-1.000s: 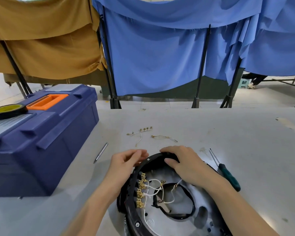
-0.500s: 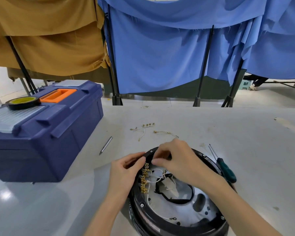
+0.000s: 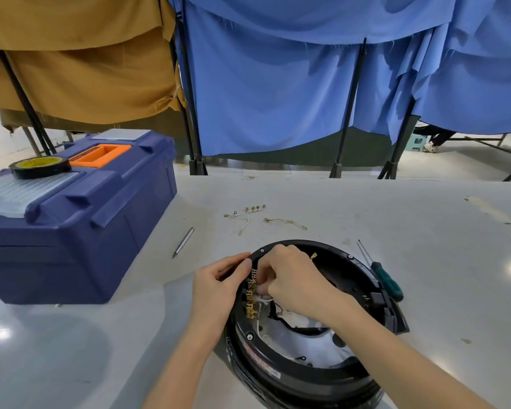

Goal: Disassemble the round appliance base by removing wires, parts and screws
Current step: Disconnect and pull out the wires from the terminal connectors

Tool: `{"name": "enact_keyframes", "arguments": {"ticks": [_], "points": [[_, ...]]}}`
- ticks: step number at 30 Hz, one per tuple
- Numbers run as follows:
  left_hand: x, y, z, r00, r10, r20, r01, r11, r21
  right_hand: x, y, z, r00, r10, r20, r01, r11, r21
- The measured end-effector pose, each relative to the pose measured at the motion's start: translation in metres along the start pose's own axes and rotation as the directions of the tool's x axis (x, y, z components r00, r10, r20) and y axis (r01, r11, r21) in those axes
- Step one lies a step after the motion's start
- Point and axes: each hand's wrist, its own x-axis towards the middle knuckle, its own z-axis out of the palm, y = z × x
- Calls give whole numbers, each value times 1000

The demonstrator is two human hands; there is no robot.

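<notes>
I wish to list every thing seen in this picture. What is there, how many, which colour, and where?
table: 1, pale grey, under all
appliance base: 1, black, near middle of table
terminal strip: 1, brass, inside base, left wall
white wires: few, white, inside base under the strip
loose wires: 2 bunches, white and brass, on table beyond base
screwdriver: 1, green handle, right of base
metal rod: 1, silver, on table left of base
toolbox: 1, dark blue, orange handle, left on table
tape roll: 1, black, yellow core, on toolbox lid
cloths: several, blue and brown, hung behind table
left hand: 1, bare, grips base's left rim
right hand: 1, bare, pinches white wire at strip
</notes>
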Motion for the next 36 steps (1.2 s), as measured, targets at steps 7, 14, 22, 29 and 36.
{"name": "enact_keyframes", "arguments": {"ticks": [7,14,22,29,36], "points": [[0,0,0,1000,12,-5,-12,1000,1,1,-2,10,999,-23,-43,18,993,-116],[0,1,0,1000,3,3,-3,1000,-10,1,-1,8,998,-31,-57,28,998,-48],[1,-1,-2,1000,11,-2,-11,1000,5,2,-3,11,998,3,-57,-3,1000,1],[2,-2,-2,1000,6,9,-6,1000,0,1,-4,11,997,27,-72,-25,999,27],[0,0,-2,1000,4,9,-5,1000,18,0,0,9,991,50,-128,-39,995,89]]}}
